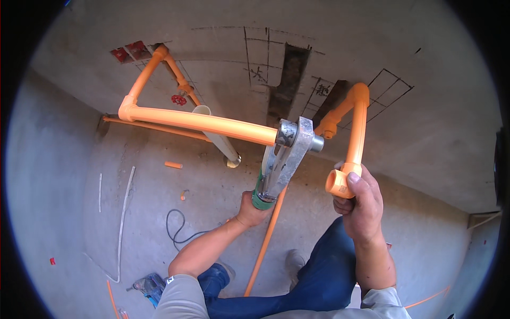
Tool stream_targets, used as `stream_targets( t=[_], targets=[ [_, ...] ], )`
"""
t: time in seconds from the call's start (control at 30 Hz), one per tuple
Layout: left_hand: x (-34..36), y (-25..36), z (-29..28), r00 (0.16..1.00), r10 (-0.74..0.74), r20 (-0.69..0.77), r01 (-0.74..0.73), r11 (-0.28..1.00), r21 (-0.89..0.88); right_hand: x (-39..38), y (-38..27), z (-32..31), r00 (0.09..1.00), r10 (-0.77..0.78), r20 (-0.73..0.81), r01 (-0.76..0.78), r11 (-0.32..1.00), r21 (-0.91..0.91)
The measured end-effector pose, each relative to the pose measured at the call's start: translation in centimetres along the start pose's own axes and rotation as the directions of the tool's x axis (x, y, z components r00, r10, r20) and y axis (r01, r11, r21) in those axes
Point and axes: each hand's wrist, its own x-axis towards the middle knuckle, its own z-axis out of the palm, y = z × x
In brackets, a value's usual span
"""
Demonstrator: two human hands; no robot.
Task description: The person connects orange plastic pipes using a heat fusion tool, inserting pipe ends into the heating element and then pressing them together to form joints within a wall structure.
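Several orange pipes (pixel 234 129), grey floor (pixel 151 212), walls (pixel 53 149)

gap: between green tool (pixel 294 155) and orange fitting (pixel 337 183) | left obstacles: orange pipe (pixel 204 123), white pipe (pixel 224 145)

Soft, muted light, faint shadows, fisheye-bent edges, 4 black corners

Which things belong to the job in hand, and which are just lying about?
In use: metal tool in left hand; orange pipe at its head; orange fitting in right hand.

Apparently lying about: short orange piece; power tool; thin pale pipe.
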Motion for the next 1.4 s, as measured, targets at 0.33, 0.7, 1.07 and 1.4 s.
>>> stream_targets(
  t=[0.33,0.7,1.07,1.4],
  targets=[
    [-0.2,0.0,0.0,0.991,0.131,0.001,-0.131,0.991,0.037,0.6,0.3,0.6,0.999,-0.037,-0.013,0.037,0.999,0.002],
    [0.1,-1.1,1.3,0.992,0.124,-0.031,-0.127,0.988,-0.088,0.5,0.3,2.1,0.996,-0.081,-0.029,0.082,0.996,0.041],
    [0.1,-1.6,0.8,0.997,0.078,0.012,-0.079,0.996,0.046,0.8,1.0,2.4,0.998,-0.032,-0.061,0.037,0.996,0.083],
    [0.3,-1.6,0.6,0.987,0.159,0.005,-0.159,0.987,-0.031,1.1,1.2,2.6,0.997,-0.057,-0.047,0.06,0.996,0.069]
  ],
)
